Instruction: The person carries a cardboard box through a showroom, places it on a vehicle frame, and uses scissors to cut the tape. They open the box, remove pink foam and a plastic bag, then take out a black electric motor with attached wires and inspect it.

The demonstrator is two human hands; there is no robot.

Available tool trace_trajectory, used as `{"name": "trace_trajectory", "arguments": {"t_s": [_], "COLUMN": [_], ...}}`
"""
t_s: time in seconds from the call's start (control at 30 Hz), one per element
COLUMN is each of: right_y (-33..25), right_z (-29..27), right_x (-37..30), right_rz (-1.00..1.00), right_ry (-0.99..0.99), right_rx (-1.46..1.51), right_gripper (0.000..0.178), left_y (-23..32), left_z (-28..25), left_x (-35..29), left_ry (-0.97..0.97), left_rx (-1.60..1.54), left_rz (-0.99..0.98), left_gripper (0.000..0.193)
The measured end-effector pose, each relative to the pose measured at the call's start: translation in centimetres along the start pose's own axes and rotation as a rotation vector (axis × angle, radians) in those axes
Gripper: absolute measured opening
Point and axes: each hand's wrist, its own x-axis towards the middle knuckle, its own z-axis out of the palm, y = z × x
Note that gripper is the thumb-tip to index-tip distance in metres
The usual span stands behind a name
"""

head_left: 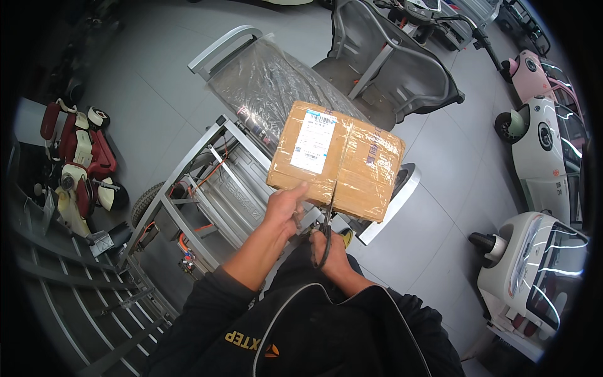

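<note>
A brown cardboard box [361, 169], wrapped in clear tape and bearing a white label [313, 142], rests tilted above the end of a plastic-covered seat [282, 81]. My left hand [284, 208] grips the box's near left edge, thumb on top and fingers underneath, partly hidden. In my right hand [331, 251] is a pair of scissors [325, 231] with dark handles. Their blades point away from me and meet the box's near edge at the middle seam. How far the tips reach into the tape I cannot tell.
Below the seat stands a grey metal vehicle frame [188, 173] with exposed orange wires. Dark double seat backs [402, 69] are beyond the box. A red and cream scooter [81, 151] stands at left, small white vehicles [534, 270] and a pink one [534, 75] at right.
</note>
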Motion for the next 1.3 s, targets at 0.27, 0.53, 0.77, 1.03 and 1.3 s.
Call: {"name": "trace_trajectory", "arguments": {"t_s": [0.27, 0.53, 0.77, 1.03, 1.3], "right_y": [-0.8, -3.5, -2.6, -4.5, -8.1], "right_z": [-0.6, -1.0, -1.0, -1.9, -3.8], "right_x": [1.8, 1.0, 3.7, 2.7, 2.4], "right_rz": [0.147, 0.174, 0.249, 0.206, 0.409], "right_ry": [-0.033, -0.019, 0.021, 0.010, -0.159], "right_rx": [-0.003, 0.154, 0.091, 0.101, 0.396], "right_gripper": [0.039, 0.039, 0.041, 0.040, 0.037], "left_y": [0.1, 0.3, 0.3, 0.6, 0.9], "left_z": [0.1, 0.1, -0.2, 0.9, 1.7], "left_x": [0.1, -0.1, 0.3, -0.5, -0.2], "left_ry": [-0.019, -0.048, -0.107, -0.071, -0.101], "left_rx": [-0.001, -0.029, -0.051, -0.121, -0.137], "left_rz": [-0.006, -0.063, -0.069, -0.142, -0.148], "left_gripper": [0.022, 0.018, 0.018, 0.017, 0.022]}}
